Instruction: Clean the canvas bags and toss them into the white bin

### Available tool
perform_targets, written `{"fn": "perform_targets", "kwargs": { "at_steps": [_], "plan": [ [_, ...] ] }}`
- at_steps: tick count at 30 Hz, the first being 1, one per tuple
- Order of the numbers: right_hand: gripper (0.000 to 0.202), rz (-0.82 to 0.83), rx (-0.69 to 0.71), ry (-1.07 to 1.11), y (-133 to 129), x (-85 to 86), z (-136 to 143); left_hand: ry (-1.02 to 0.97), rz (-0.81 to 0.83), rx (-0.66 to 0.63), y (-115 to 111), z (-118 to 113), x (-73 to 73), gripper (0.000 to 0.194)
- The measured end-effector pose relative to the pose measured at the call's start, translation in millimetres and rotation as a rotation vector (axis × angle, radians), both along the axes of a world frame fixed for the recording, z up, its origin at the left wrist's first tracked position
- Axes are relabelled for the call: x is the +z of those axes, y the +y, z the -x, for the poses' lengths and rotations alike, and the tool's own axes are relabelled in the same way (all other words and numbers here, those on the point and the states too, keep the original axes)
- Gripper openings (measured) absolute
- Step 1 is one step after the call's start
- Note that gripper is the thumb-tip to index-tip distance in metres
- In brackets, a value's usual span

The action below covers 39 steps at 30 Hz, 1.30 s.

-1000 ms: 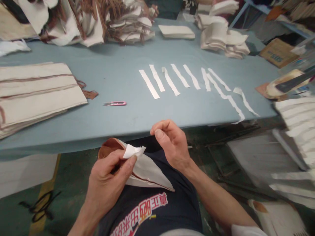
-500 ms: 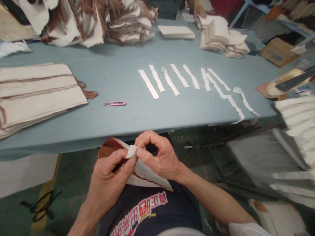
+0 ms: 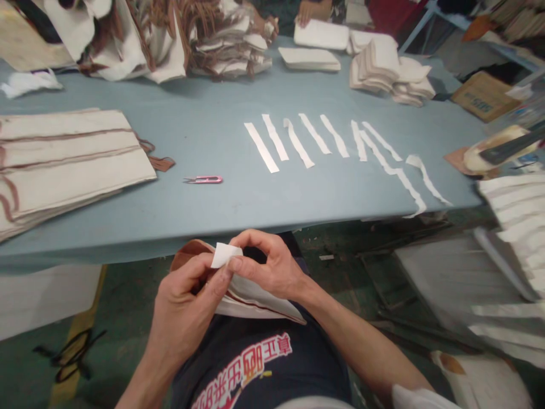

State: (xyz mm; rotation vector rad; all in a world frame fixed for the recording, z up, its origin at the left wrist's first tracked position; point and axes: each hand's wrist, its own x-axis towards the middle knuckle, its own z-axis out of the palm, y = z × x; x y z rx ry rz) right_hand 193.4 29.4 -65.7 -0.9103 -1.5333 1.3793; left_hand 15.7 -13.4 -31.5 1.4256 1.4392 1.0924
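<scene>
I logged one smooth blue-green table (image 3: 213,128) above green floor (image 3: 131,312), narrow white strips (image 3: 261,147) across it, and, just off its near edge, left hand (image 3: 185,292) and right hand (image 3: 275,267), which pinched a small white tab (image 3: 223,254) over a cream, brown-lined pouch (image 3: 264,299).

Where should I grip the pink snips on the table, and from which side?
Probably by the pink handle, coming from above and the right, perhaps with the right hand. The snips lie flat on the blue table, their slim, pointed blades toward the left, so this approach should stay clear of them.
</scene>
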Motion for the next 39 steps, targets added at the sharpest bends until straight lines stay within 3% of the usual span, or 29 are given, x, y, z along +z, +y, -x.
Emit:
{"fn": "perform_targets", "kwargs": {
  "at_steps": [5,11,13,18,24,26,29,32,36,39],
  "plan": [
    [0.028,-0.019,-0.055,0.03,-1.7,1.7,6.0,0.0,0.011,-0.002,-1.7,2.0,-1.3,0.021],
    [0.022,0.035,0.025,-0.043,-5.7,3.2,7.4,0.056,0.024,-0.003,-5.4,6.2,-4.4,0.024],
    [0.023,-0.067,0.004,-0.102,-6.9,3.1,8.1,0.057,0.024,-0.01,-6.2,7.5,-4.5,0.02],
    [0.022,-0.641,-0.171,-0.206,-7.3,-1.1,11.4,0.092,-0.01,-0.033,-6.5,10.0,-3.8,0.015],
    [0.015,-0.624,-0.17,-0.192,-7.0,-0.4,10.3,0.065,-0.078,-0.073,-8.6,7.9,-5.0,0.017],
    [0.012,-0.692,-0.223,-0.222,-7.9,3.6,8.5,0.091,-0.087,-0.087,-9.4,6.2,-7.4,0.024],
    [0.014,-0.772,-0.216,-0.257,-12.7,12.5,4.8,0.11,-0.037,-0.003,-9.2,4.3,-13.8,0.042],
    [0.021,-0.659,-0.191,-0.26,-22.2,23.0,-0.6,0.046,0.06,0.121,-10.2,4.4,-22.4,0.053],
    [0.018,-0.317,-0.032,-0.261,-38.0,32.9,-10.7,-0.151,0.12,0.274,-13.6,5.9,-29.1,0.051],
    [0.015,-0.281,0.085,-0.341,-49.7,30.4,-17.3,-0.239,0.12,0.329,-10.3,4.3,-26.1,0.057]
  ]
}}
